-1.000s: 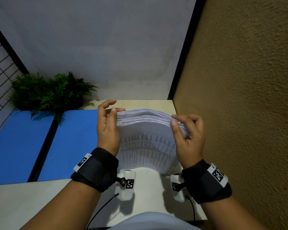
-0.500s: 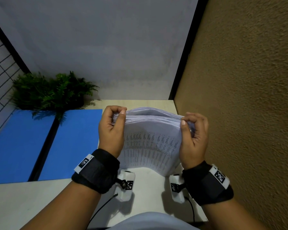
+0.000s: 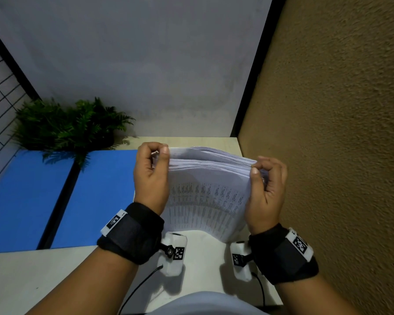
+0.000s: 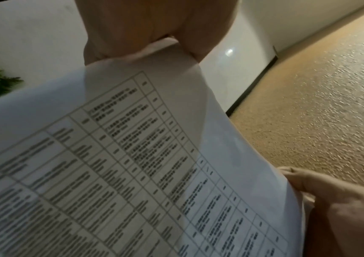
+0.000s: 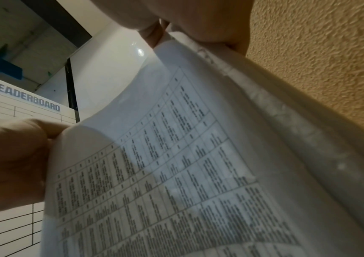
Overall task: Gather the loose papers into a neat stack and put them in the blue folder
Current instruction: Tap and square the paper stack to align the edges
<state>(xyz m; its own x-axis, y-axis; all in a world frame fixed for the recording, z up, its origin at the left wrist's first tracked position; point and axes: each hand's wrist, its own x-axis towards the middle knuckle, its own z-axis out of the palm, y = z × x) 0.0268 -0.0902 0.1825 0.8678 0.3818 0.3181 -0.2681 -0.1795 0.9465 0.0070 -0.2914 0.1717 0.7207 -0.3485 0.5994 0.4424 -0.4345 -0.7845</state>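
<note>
A thick stack of white papers printed with tables stands on its lower edge on the pale table, bowed toward me. My left hand grips the stack's upper left corner with curled fingers. My right hand grips the upper right corner the same way. The blue folder lies open and flat on the table to the left of the papers, a black spine between its two halves. In the left wrist view the papers fill the frame under my left hand. The right wrist view shows the papers and my right hand.
A green fern-like plant stands at the back left, overhanging the folder. A rough tan wall rises close along the table's right edge. A grey wall closes the back. A white leaderboard panel is on the left.
Both hands have curled tighter around the stack's top corners, and the stack has risen more upright, bowing toward me. The folder and plant have not moved.
</note>
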